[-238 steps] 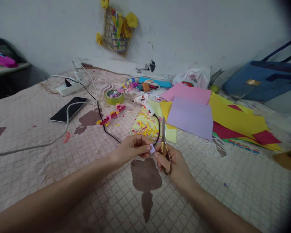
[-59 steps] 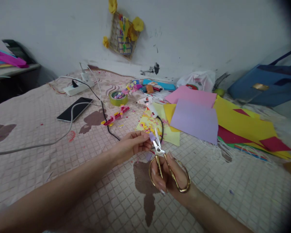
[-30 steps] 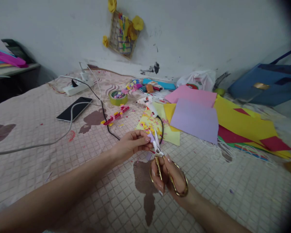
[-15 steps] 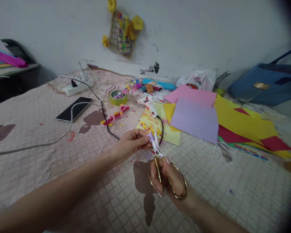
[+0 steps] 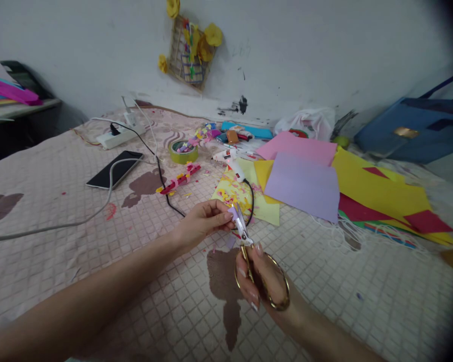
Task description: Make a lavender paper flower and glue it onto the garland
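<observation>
Between the thumb and fingers of my left hand (image 5: pixel 213 218) is a small piece of purple paper (image 5: pixel 233 213), partly hidden by the fingertips. My right hand (image 5: pixel 262 276) is closed around the gold handles of a pair of scissors (image 5: pixel 243 232). Their silver blades point away from me, slightly parted, right at the purple piece. Just beyond both hands lies a pale yellow sheet (image 5: pixel 269 211) strewn with yellow and pink paper scraps (image 5: pixel 230 197). A small purple scrap (image 5: pixel 231 243) rests on the cloth below the blades.
A white glue gun (image 5: pixel 232 163) with a black cord lies past the hands. Left of it are a decorated red stick (image 5: pixel 179 179), a tape roll (image 5: pixel 183 152), a phone (image 5: pixel 115 169) and a power strip (image 5: pixel 121 136). Coloured sheets (image 5: pixel 304 186) and white string (image 5: pixel 347 234) spread right.
The scissor blades have closed partway and tilted slightly left over the purple paper. My right hand's fingers have shifted on the handles. My left hand stays almost still.
</observation>
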`<state>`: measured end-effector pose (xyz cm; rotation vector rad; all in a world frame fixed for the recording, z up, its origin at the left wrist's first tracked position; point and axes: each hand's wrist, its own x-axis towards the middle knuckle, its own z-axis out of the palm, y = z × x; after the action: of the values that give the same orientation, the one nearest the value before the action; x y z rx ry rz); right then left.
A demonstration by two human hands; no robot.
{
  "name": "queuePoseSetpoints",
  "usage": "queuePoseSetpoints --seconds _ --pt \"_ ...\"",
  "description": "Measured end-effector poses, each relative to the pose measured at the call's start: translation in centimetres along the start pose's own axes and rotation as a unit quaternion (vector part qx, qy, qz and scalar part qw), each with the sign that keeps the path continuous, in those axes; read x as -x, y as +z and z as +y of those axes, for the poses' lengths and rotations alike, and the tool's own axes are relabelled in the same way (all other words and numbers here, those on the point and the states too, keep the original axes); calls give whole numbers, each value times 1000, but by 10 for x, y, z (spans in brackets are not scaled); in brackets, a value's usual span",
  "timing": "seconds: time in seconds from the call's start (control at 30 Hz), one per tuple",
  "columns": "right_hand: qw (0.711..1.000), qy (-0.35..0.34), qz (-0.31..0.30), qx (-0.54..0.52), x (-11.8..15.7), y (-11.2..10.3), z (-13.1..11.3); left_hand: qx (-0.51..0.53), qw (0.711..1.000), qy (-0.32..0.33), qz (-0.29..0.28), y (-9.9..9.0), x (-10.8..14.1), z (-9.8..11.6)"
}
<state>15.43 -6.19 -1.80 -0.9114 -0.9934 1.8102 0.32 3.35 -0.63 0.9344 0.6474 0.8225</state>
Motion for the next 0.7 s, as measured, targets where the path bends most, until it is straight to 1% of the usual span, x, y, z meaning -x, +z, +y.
queuePoseSetpoints --seconds 0.13,0.37,0.57,0.7 --pt "1000 4 8 16 1 2 -2 -7 1000 3 6 -1 0 1" --pt "999 15 12 35 3 1 1 -28 999 11 -11 -5 -2 1" --pt "999 27 8 44 4 2 -3 -37 999 -1 -5 -7 -3 3" --pt "999 22 17 47 3 2 -1 -38 999 -5 -7 -8 -4 3"
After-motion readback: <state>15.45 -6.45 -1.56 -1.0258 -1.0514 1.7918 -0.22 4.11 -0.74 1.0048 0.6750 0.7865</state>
